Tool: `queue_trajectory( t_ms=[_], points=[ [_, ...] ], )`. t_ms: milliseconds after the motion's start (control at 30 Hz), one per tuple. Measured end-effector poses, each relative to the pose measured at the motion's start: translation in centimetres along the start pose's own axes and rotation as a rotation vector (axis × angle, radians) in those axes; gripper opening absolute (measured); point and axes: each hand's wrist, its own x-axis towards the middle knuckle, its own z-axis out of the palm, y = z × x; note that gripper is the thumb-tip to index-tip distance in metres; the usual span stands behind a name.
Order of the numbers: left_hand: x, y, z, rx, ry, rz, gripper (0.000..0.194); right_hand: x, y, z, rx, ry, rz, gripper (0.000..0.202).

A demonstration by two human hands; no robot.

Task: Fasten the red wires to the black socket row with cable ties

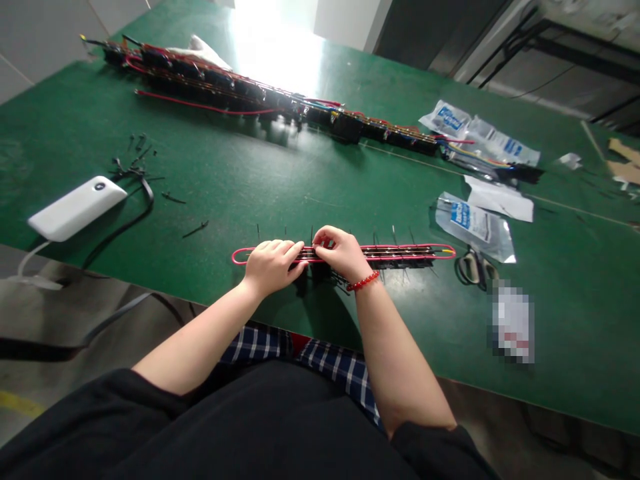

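A long, narrow black wiring assembly lies across the near part of the table, with a red wire looped around its length. Thin black cable ties stick up along it. My left hand is closed over the assembly's left part, fingers on top and thumb along the near side. Close beside it, my right hand pinches at a thin black cable tie near the middle; its fingertips partly cover the spot. Under the right wrist, some of the assembly is hidden.
Finished-looking wired strips stretch along the far side. Loose cable ties and a white power bank with cables lie left. At right are plastic bags, white paper, scissors and a blurred-out item.
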Motion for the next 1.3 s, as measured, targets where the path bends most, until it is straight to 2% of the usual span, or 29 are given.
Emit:
queue_trajectory(
  t_ms=[233, 400, 500, 600, 667, 933, 1300],
  points=[
    [-0.2, 0.1, -0.1, 0.013, 0.019, 0.058, 0.040, -0.1, 0.9, 0.3, 0.033, 0.034, -0.009, 0.006],
    [-0.8, 1.0, 0.1, 0.072, 0.191, 0.115, 0.035, -0.1, 1.1, 0.5, 0.068, 0.019, -0.017, 0.006],
    [-1.1, 1.2, 0.4, 0.100, 0.267, 0.256, 0.032, -0.1, 1.2, 0.5, 0.067, 0.008, -0.010, 0.007],
    [-0.9, 1.0, 0.4, 0.136, 0.226, 0.402, 0.030, -0.1, 1.2, 0.4, 0.060, 0.013, -0.012, 0.006],
    [-0.7, 0.9, 0.4, 0.145, 0.180, 0.437, 0.028, -0.1, 1.2, 0.4, 0.056, 0.013, -0.016, 0.006],
    [-0.3, 1.3, -0.2, 0.146, 0.108, 0.414, 0.021, -0.1, 1.0, 0.4, 0.055, 0.008, -0.012, 0.006],
    [-0.2, 2.1, 0.1, 0.220, 0.178, 0.379, 0.011, -0.1, 1.1, 0.4, 0.078, 0.006, 0.002, 0.006]
  ],
)
